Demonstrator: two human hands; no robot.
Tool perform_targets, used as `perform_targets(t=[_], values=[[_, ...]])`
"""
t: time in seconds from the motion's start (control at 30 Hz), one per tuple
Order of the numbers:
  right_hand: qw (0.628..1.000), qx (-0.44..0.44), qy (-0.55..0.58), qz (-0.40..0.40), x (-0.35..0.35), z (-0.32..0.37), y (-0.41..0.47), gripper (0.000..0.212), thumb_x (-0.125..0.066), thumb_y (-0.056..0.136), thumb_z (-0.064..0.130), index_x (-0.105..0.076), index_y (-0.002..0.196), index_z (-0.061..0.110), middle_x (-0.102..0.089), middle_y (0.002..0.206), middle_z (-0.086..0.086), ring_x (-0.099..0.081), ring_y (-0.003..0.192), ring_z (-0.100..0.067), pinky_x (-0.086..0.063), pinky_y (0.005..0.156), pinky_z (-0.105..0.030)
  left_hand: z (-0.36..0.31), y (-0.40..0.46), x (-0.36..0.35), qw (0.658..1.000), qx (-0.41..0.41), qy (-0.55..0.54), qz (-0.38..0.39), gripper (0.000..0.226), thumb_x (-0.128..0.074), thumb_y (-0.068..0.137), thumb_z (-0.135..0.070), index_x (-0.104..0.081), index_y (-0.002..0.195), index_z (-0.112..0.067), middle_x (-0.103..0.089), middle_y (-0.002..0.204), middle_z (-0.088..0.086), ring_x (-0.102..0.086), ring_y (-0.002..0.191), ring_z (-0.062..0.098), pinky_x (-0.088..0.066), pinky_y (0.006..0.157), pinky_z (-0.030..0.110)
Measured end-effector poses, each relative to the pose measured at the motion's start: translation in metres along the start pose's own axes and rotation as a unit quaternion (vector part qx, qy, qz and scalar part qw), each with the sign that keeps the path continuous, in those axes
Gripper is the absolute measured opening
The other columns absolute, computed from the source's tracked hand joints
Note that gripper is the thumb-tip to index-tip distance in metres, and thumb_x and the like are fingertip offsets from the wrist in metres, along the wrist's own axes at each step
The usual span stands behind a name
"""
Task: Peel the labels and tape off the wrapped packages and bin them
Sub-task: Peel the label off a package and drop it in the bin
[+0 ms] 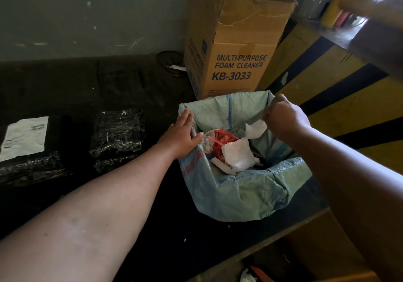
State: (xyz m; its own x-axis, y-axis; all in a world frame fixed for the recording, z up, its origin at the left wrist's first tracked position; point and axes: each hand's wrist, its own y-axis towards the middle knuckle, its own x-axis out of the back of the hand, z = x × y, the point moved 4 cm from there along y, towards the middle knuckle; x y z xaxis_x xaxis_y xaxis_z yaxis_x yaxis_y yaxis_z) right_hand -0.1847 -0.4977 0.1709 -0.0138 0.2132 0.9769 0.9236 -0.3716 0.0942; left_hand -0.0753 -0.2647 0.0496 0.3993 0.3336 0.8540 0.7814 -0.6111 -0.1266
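A pale green woven sack (pixel 242 192) serves as the bin, standing open on the dark table. Inside lie crumpled white labels (pixel 237 154) and red plastic strips (pixel 222 140). My left hand (pixel 182 134) presses flat on the sack's left rim, thumb over the edge. My right hand (pixel 282 116) hovers over the right rim with curled fingers pinching a white peeled label (pixel 255 129) that hangs into the sack. Two black wrapped packages lie to the left: one (pixel 118 132) bare, the other (pixel 32 164) carrying a white label (pixel 25 137).
A tall cardboard box (pixel 235 48) printed "Multi-purpose foam cleaner" stands open behind the sack. Yellow and black striped panels (pixel 340 98) run along the right. A grey wall lies behind the table. More litter sits on the floor below the table edge (pixel 248 276).
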Motion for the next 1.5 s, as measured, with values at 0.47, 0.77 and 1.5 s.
perform_targets(t=[0.47, 0.77, 1.5], values=[[0.999, -0.038, 0.002, 0.028, -0.015, -0.018, -0.004, 0.017, -0.056, 0.094, 0.024, -0.065, 0.105, 0.014, -0.054, 0.122, -0.011, -0.06, 0.096, -0.033, -0.047, 0.07, -0.04, -0.002, 0.0, 0.001, 1.0, 0.007, 0.004, -0.003, 0.082, -0.041, 0.104, -0.052, 0.003, 0.163, -0.015, 0.022, 0.168, -0.005, 0.005, 0.156, 0.017, -0.006, 0.125, 0.043], [0.993, 0.006, 0.047, 0.108, -0.031, -0.015, -0.006, 0.019, -0.065, 0.087, 0.035, -0.074, 0.102, 0.029, -0.07, 0.099, 0.007, -0.065, 0.09, -0.017, -0.058, 0.076, -0.035, -0.002, -0.001, 0.001, 1.0, 0.009, 0.0, -0.002, 0.081, -0.041, 0.104, -0.051, 0.003, 0.163, -0.015, 0.021, 0.169, -0.005, 0.004, 0.156, 0.018, -0.007, 0.126, 0.044], [0.985, 0.042, 0.013, 0.168, -0.031, -0.016, -0.005, 0.015, -0.058, 0.087, 0.028, -0.072, 0.093, 0.024, -0.069, 0.095, -0.004, -0.066, 0.089, -0.028, -0.055, 0.074, -0.038, -0.003, 0.0, 0.001, 1.0, 0.015, 0.012, -0.003, 0.081, -0.041, 0.104, -0.052, -0.001, 0.163, -0.015, 0.019, 0.169, -0.004, 0.002, 0.157, 0.019, -0.007, 0.125, 0.044]])
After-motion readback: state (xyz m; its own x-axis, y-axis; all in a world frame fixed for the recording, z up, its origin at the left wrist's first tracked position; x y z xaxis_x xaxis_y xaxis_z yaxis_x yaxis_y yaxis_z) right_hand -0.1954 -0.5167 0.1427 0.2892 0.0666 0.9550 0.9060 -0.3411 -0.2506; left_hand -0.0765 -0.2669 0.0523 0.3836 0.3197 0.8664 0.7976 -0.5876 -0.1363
